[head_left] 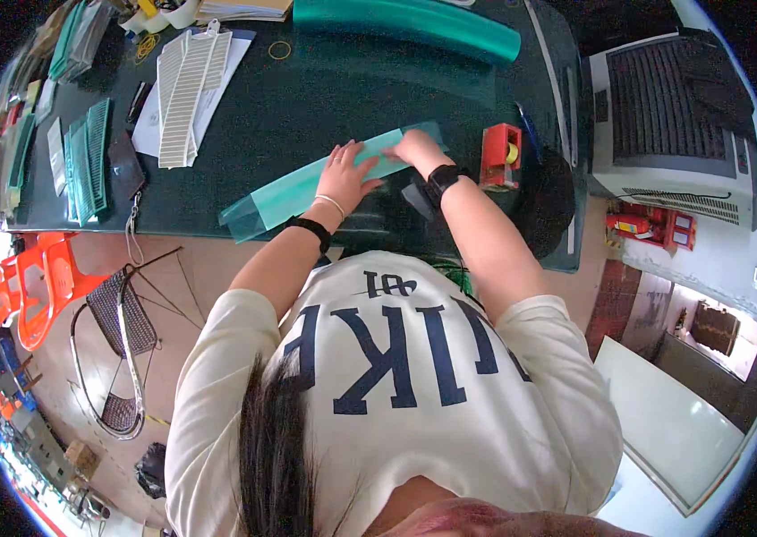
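A long translucent green plastic sheet [284,197] lies slantwise near the front edge of the dark table, with clearer film showing past both its ends. My left hand [344,176] rests on the sheet's middle, fingers spread, a ring on one of them. Toward the right end, my right hand [418,150] has its fingers curled and pinched at the sheet; its fingertips are partly hidden. Just right of that hand stands a red tape dispenser [499,157] with a yellow roll. Both wrists wear black bands.
A rolled green sheet [405,31] lies along the table's far side. At left are a clipboard with striped strips [186,94], green ribbed pieces [88,166] and a dark card on a lanyard [126,166]. Orange chairs [34,282] stand beyond the table; a grey machine [674,116] is at right.
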The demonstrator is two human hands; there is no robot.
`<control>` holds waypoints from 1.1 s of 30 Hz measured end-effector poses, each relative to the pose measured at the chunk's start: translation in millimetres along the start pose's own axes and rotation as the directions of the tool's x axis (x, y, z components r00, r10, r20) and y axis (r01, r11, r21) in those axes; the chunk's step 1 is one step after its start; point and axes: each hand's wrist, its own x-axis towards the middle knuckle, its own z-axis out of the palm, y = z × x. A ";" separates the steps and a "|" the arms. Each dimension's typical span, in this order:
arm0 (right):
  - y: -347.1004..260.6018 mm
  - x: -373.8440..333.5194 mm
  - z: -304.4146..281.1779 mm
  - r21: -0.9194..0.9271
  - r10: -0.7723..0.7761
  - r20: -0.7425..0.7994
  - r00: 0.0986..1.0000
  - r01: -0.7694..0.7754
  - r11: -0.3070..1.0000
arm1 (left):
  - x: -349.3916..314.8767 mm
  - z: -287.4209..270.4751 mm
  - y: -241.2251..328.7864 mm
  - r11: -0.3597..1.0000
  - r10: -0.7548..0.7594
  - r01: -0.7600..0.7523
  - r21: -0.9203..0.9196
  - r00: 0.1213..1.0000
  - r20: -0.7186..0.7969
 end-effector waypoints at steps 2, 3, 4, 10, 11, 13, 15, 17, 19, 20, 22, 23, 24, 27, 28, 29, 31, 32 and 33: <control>0.8 -9.9 -5.2 0.018 0.029 0.035 0.999 -0.030 0.999 | 0.3 -3.7 0.4 1.000 -0.022 0.022 0.006 0.999 0.028; 1.9 -17.1 -9.3 0.028 0.046 0.050 0.998 -0.048 0.998 | -0.2 -2.4 0.6 1.000 -0.025 0.025 0.005 0.999 0.026; 4.4 -24.3 -12.6 0.026 0.046 0.048 0.998 -0.047 0.999 | -0.7 0.5 1.0 1.000 -0.025 0.024 0.013 1.000 0.019; 46.4 -84.0 -20.3 -0.062 -0.008 0.160 0.987 0.018 0.998 | 3.6 -10.5 6.6 0.997 -0.026 0.025 0.074 1.000 0.017; 62.3 -95.1 -15.6 0.079 -0.092 0.011 0.996 0.090 0.993 | 5.6 -12.5 5.3 0.997 -0.021 0.020 0.076 1.000 0.015; 87.6 -125.6 -21.3 0.277 -0.032 -0.309 0.951 0.122 0.953 | 9.1 -15.6 -1.1 0.996 -0.010 0.003 0.093 0.997 0.079; 126.0 -141.6 -29.2 0.363 0.117 -0.455 0.883 0.064 0.930 | 16.1 -13.9 0.2 0.995 0.013 -0.024 0.094 0.993 0.116; 180.6 -134.1 -12.5 0.490 0.352 -0.687 0.636 0.048 0.871 | 31.8 -7.0 0.2 0.994 -0.032 0.026 0.104 0.998 0.058; 168.9 -138.8 -28.5 0.672 0.451 -0.471 0.758 -0.023 0.740 | 42.6 1.1 3.0 0.994 -0.046 0.043 0.105 0.998 0.035; 156.6 -141.1 -41.4 0.806 0.480 -0.227 0.847 -0.113 0.581 | 48.1 4.0 4.1 0.994 -0.076 0.075 0.078 0.997 0.019; 154.6 -140.5 -47.1 0.888 0.452 0.028 0.891 -0.229 0.398 | 54.5 7.2 6.7 0.989 -0.142 0.143 0.024 0.990 -0.010; 157.1 -138.4 -45.6 0.900 0.436 0.010 0.900 -0.198 0.388 | 52.3 6.0 5.5 0.990 -0.137 0.137 0.025 0.991 -0.007; 159.3 -136.1 -43.0 0.910 0.416 -0.007 0.909 -0.166 0.379 | 44.7 1.8 0.2 0.995 -0.100 0.100 0.009 0.995 -0.009; 165.4 -136.1 -23.8 0.959 0.376 -0.123 0.918 0.013 0.282 | 9.5 -18.6 -24.3 1.000 -0.028 0.028 -0.013 1.000 -0.007; 166.9 -138.7 -15.2 0.967 0.366 -0.226 0.903 0.162 0.197 | -7.3 -28.9 -34.3 0.998 -0.064 0.065 -0.027 0.998 0.030; 166.5 -140.5 -7.6 0.945 0.358 -0.326 0.875 0.308 0.108 | -24.8 -39.0 -43.5 0.994 -0.105 0.107 -0.035 0.992 0.065; 163.3 -147.5 7.9 0.935 0.347 -0.349 0.870 0.349 0.065 | -58.4 -54.4 -60.4 0.989 -0.146 0.146 -0.007 0.988 0.049; 161.5 -152.9 14.5 0.920 0.348 -0.376 0.859 0.391 0.028 | -70.5 -59.5 -64.0 0.984 -0.176 0.175 0.011 0.984 0.034; 160.5 -153.8 19.0 0.902 0.350 -0.401 0.847 0.431 -0.009 | -78.5 -62.0 -65.3 0.982 -0.188 0.188 0.016 0.982 0.034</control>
